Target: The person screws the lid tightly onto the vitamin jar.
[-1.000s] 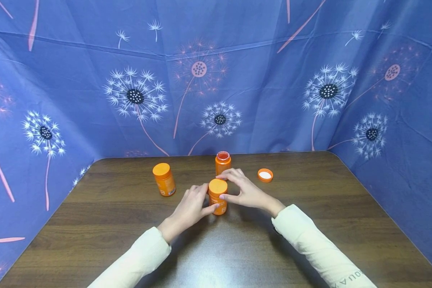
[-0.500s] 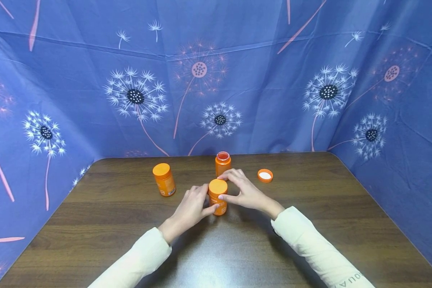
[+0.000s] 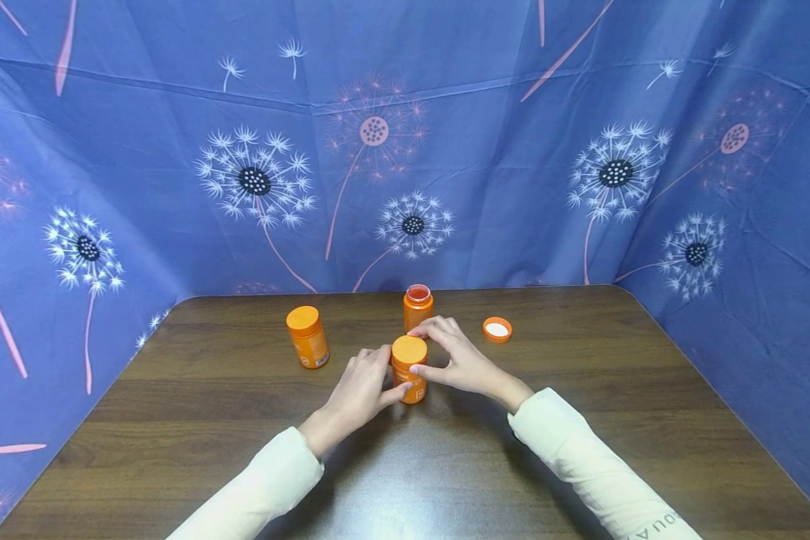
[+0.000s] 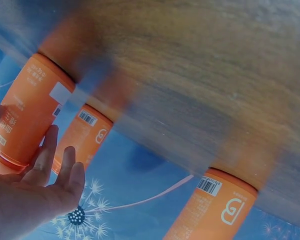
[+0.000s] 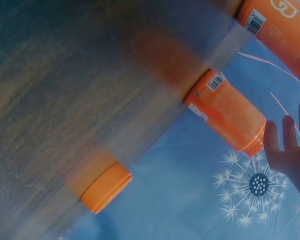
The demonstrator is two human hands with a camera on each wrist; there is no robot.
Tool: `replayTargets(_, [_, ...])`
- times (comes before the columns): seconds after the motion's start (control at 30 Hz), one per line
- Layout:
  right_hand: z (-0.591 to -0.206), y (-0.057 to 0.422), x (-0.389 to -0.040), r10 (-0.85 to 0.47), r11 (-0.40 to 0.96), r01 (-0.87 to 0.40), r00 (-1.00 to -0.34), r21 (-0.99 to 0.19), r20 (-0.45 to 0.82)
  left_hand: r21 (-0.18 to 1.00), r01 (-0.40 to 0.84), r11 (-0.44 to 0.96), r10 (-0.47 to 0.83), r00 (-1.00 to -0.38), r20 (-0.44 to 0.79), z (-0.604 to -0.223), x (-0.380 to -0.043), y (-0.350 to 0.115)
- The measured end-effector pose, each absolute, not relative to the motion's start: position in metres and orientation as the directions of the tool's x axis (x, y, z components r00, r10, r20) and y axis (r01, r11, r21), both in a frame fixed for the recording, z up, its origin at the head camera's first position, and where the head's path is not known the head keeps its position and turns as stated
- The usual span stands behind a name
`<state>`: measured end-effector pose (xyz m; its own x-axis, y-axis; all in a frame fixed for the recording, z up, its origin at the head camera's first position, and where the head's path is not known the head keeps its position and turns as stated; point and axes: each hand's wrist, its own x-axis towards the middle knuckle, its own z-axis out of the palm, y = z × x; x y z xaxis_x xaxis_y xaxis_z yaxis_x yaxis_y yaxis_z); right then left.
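An orange jar with its orange lid on (image 3: 408, 367) stands upright mid-table in the head view. My left hand (image 3: 358, 382) grips its body from the left, with the thumb across the front. From the right, my right hand (image 3: 455, 356) holds the lid, thumb in front and fingers at the back. The left wrist view has the held jar's printed side (image 4: 32, 107) beside my curved left fingers. Part of my right hand (image 5: 292, 155) shows at the edge of the right wrist view.
Behind the held jar stands an orange jar without a lid (image 3: 418, 306), partly hidden. A lidded orange jar (image 3: 308, 337) is at the left. One loose orange lid (image 3: 497, 329) lies white side up at the right. A blue dandelion-print cloth (image 3: 486, 225) hangs behind the wooden table (image 3: 175, 420).
Both hands keep their places on the jar. The right hand's fingers have shifted very slightly on the lid; the jars and loose lid have not moved.
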<state>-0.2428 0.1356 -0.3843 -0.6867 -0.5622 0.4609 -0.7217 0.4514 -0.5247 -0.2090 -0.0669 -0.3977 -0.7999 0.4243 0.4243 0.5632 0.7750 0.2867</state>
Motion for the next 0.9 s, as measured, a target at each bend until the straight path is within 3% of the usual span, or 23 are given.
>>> replayTargets(0.37, [-0.381,0.136,-0.243,-0.595,0.466,-0.713,-0.691,-0.524,0.410,0.290,0.534,0.795,0.409,-0.823,0.394,-0.397,-0.209,-0.068])
replayTargets(0.63, [-0.381,0.143,-0.247,-0.595,0.511,-0.731,-0.681,-0.453,0.427,0.277,0.482,0.831,0.351,-0.842,0.411,-0.398,-0.210,-0.071])
replayTargets(0.9, [-0.380,0.156,-0.254,-0.555,0.562,-0.683,-0.729,-0.466,0.400,0.270,0.415,0.869,0.281,-0.862,0.421,-0.399,-0.214,-0.078])
